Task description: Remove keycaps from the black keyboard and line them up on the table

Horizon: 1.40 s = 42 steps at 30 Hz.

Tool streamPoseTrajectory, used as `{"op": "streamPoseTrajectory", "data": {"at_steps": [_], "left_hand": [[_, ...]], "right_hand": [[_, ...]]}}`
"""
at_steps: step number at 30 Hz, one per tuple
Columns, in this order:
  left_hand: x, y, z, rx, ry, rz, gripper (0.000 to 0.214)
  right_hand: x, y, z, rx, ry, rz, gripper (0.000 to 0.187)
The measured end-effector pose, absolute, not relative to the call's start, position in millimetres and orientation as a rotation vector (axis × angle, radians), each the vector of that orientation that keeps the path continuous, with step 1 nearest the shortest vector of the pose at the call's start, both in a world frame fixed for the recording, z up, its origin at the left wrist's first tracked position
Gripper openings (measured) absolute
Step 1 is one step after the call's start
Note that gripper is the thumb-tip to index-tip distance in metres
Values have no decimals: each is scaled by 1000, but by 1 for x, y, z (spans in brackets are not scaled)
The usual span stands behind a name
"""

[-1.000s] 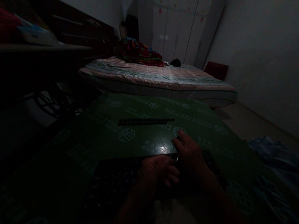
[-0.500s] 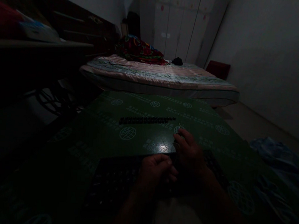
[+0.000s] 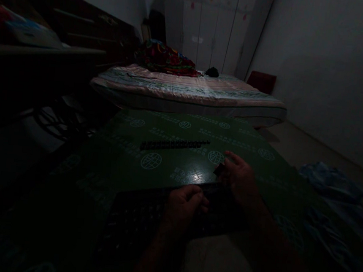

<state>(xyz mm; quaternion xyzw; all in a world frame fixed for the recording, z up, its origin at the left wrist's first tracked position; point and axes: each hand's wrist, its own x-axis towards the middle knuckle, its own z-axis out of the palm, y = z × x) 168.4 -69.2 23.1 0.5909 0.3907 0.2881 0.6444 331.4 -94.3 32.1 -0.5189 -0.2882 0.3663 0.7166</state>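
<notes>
A black keyboard lies at the near side of the green table, its middle partly hidden by my hands. My left hand is over the keyboard with fingers curled in a pinch; what they hold, if anything, is hidden. Above the keyboard's back edge, my right hand pinches a small dark keycap at its fingertips. Farther back, several black keycaps stand lined up in rows on the green table. The light is very dim.
Beyond the table is a bed with a red patterned blanket. A dark shelf stands on the left. Crumpled cloth lies at the right. A pale wardrobe closes off the back.
My right hand has moved a little right, and the dark keycap now shows at its fingertips; a thin wire showed there before. My left hand stays pinched over the keyboard. The view has shifted slightly.
</notes>
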Motion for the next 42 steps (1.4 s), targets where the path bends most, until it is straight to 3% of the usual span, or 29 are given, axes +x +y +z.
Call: {"op": "streamPoseTrajectory", "data": {"at_steps": [6, 20, 35, 42], "left_hand": [[168, -66, 14, 1575, 959, 707, 14], [170, -60, 19, 1374, 1173, 916, 7], [169, -59, 16, 1152, 1102, 902, 22], [168, -62, 20, 1207, 1070, 782, 15]], "right_hand": [[330, -101, 35, -1198, -820, 758, 21], [324, -112, 44, -1176, -988, 712, 12], [328, -111, 41, -1159, -1013, 764, 12], [330, -111, 45, -1157, -1004, 789, 12]]}}
